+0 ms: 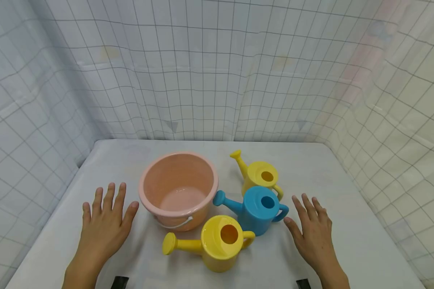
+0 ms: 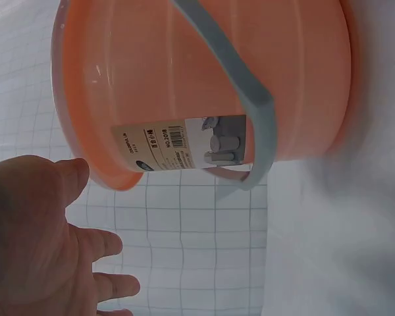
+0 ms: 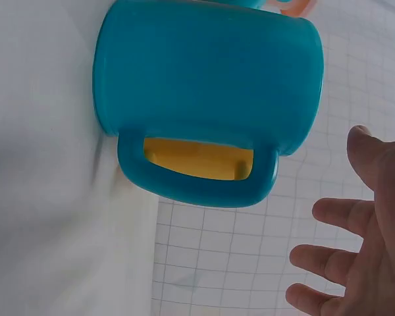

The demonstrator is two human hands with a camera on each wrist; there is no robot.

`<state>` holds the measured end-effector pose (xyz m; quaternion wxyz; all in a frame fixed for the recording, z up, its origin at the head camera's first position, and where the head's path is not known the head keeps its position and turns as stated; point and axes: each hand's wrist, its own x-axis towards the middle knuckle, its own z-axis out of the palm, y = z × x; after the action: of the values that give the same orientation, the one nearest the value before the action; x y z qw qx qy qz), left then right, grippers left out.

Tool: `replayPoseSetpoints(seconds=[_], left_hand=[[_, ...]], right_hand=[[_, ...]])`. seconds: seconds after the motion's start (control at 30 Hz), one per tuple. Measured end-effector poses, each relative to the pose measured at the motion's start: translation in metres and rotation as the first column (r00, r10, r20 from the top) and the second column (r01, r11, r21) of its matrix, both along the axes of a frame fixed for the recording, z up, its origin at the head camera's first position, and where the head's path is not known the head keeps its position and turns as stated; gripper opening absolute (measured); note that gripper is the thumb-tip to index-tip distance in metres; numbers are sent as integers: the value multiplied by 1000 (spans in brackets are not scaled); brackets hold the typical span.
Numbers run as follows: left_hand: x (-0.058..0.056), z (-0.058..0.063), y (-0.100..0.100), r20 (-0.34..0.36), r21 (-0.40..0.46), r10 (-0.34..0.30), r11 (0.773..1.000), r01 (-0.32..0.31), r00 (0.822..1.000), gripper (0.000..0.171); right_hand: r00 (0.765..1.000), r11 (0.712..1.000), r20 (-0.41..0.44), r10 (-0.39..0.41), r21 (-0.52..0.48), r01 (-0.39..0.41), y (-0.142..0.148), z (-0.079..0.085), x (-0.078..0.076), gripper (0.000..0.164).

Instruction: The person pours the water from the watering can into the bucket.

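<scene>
A pink bucket (image 1: 179, 176) with a pale handle (image 2: 250, 99) stands upright left of centre; the left wrist view shows a printed label (image 2: 184, 145) on its side. My left hand (image 1: 105, 224) is spread flat to the left of the bucket, holding nothing. In front of the bucket stands a yellow watering can (image 1: 220, 249), its spout pointing left. A blue watering can (image 1: 256, 212) is right of the bucket, with another yellow watering can (image 1: 254, 174) behind it. Beside the blue can's handle (image 3: 197, 191), my right hand (image 1: 312, 235) is spread with nothing in it.
The things stand on a white-covered table (image 1: 130, 152). White curtains with a dark grid (image 1: 202, 80) hang behind the table and along both sides. Small black objects (image 1: 120, 282) show at the front edge of the head view, close to each wrist.
</scene>
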<state>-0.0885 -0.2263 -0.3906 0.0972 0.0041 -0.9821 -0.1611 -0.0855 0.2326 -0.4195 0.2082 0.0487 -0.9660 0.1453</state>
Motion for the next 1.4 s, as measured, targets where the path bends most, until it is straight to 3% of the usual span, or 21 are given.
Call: replayPoseSetpoints(seconds=[0.23,0.7,1.4], left_hand=[[-2,6,1,-10,15,-5,1000,5,1000,68],[-8,17,7,-45,81,-52,995,56,998,65],[-14,25,17,-52,77,-79,994,83,995,67]], right_hand=[[999,999,-46,27,-22,-28,-3,2,3,62],[998,996,-40,39,-80,-42,-11,0,9,67],[996,990,-74,45,-126,-54,-19,1,16,72]])
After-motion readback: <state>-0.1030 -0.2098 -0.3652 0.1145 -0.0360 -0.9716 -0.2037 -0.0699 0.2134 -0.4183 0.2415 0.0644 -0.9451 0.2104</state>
